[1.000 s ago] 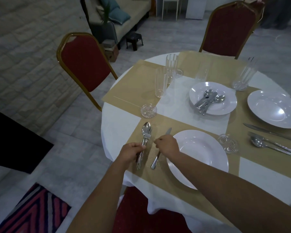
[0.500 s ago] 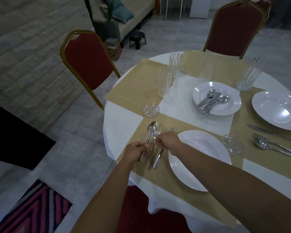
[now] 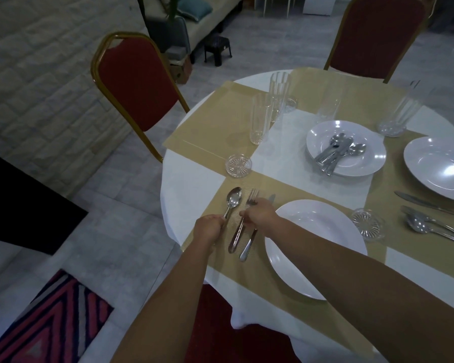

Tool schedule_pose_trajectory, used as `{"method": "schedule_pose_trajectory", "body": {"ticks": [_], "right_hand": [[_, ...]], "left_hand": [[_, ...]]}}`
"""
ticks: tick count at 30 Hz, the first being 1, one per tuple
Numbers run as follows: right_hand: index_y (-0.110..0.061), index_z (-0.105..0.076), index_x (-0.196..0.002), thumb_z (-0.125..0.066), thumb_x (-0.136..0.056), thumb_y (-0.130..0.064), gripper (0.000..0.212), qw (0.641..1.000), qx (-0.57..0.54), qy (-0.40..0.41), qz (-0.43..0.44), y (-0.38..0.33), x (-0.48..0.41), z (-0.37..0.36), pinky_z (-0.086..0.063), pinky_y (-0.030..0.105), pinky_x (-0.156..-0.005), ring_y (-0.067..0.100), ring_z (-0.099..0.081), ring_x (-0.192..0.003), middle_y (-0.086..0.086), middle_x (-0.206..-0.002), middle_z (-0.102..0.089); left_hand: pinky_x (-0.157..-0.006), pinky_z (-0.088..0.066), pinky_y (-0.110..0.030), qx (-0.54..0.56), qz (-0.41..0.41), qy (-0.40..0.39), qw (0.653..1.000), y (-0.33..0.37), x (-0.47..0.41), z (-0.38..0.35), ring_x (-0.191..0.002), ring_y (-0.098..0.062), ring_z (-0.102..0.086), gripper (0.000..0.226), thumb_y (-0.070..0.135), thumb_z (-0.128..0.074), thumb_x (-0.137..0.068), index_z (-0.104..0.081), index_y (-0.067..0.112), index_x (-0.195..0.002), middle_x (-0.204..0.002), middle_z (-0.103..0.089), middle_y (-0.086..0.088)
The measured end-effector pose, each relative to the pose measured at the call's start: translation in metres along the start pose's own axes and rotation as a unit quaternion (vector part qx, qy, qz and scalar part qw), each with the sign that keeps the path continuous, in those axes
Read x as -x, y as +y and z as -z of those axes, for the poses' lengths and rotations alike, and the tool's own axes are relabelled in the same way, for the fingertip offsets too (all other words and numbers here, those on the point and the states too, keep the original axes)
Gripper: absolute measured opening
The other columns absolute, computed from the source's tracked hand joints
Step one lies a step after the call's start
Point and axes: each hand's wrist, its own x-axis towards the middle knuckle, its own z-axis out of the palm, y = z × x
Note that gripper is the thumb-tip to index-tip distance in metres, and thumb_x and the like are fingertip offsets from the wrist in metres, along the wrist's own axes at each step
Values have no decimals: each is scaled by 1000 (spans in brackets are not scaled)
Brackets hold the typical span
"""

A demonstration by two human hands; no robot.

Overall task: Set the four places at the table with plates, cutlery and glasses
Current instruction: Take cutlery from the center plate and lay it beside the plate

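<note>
On the near gold placemat (image 3: 294, 191) a white plate (image 3: 315, 247) lies with a spoon (image 3: 232, 201), a fork (image 3: 240, 226) and a knife (image 3: 249, 243) side by side to its left. My left hand (image 3: 208, 227) grips the spoon's handle. My right hand (image 3: 258, 214) pinches the fork just below its tines, over the knife. A centre plate (image 3: 362, 148) holds several pieces of cutlery (image 3: 335, 150). The right place has a plate (image 3: 440, 169), a knife (image 3: 430, 204) and a spoon (image 3: 427, 227). Tall glasses (image 3: 261, 121) stand farther back.
Glass coasters lie at the mat's left corner (image 3: 238, 165) and right of the near plate (image 3: 368, 225). Red chairs stand at the left (image 3: 134, 82), at the far side (image 3: 377, 35) and right under me (image 3: 215, 323). A patterned rug (image 3: 45, 318) covers the floor at the left.
The spoon and fork lay together under my left hand; my right hand has drawn the fork away to the right, so spoon, fork and knife now lie apart.
</note>
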Motion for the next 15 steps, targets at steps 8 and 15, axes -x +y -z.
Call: {"method": "schedule_pose_trajectory", "body": {"ticks": [8,15], "right_hand": [[-2,-55,-104,-60,-86,-5,19,970,204,111,78,10,-6,-9,-41,27,-66,28,-64,-93,15,-102,-65],[-3,-58,-106,-60,-89,-9,17,956,248,129,87,10,-7,-9,-41,24,-69,29,-65,-103,16,-114,-65]], "left_hand": [[-91,-51,-31,-195,-78,45,977,3,-11,-1,-105,-20,-64,24,21,-67,-84,-74,17,-107,-111,-72,-2],[-83,-48,-27,-292,-138,56,945,5,-6,3,-101,-17,-63,24,17,-62,-83,-72,23,-105,-108,-70,2]]}}
